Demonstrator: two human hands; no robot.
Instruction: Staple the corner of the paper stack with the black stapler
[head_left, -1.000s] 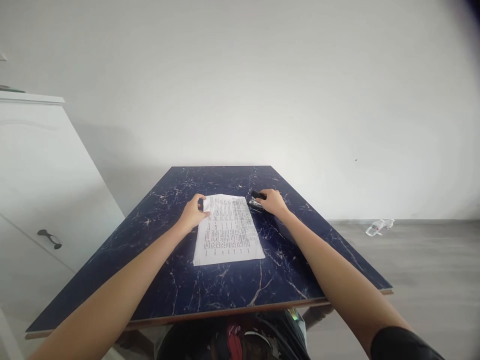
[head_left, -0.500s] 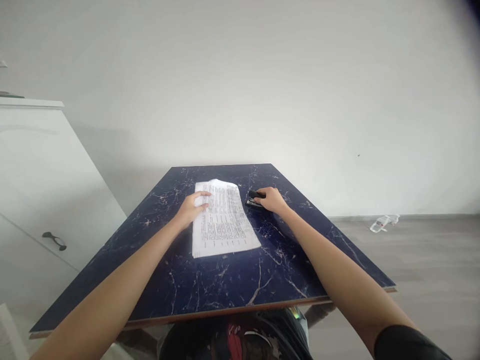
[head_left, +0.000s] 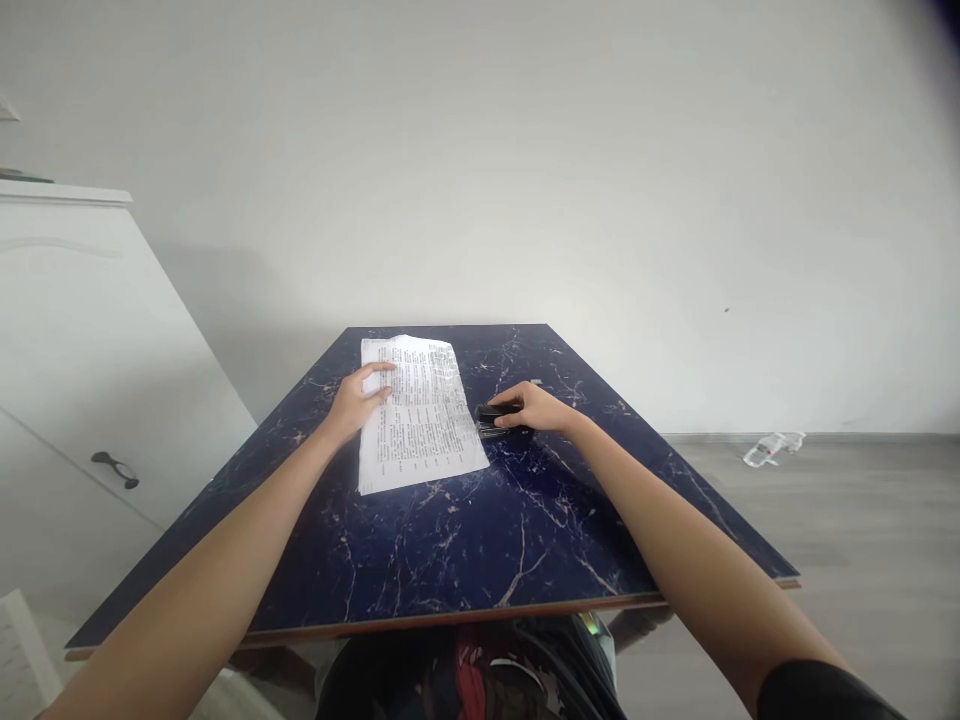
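Note:
A thin stack of printed paper sheets lies on the dark blue marbled table, its right side slightly curled. My left hand grips the stack's left edge, index finger and thumb on the top sheet and the other fingers mostly hidden. To the right, my right hand is closed around a black stapler. The stapler's front end points left and is close beside the right edge of the sheets; I cannot tell whether they touch.
A white cabinet with a dark handle stands left of the table. Behind is a pale wall. On the floor at the right lies a clear plastic item. The table's front edge is close to my body.
My left hand and the sheets have shifted left and away from me. My right hand has brought the stapler a little left and nearer to me, closer to the paper's right edge.

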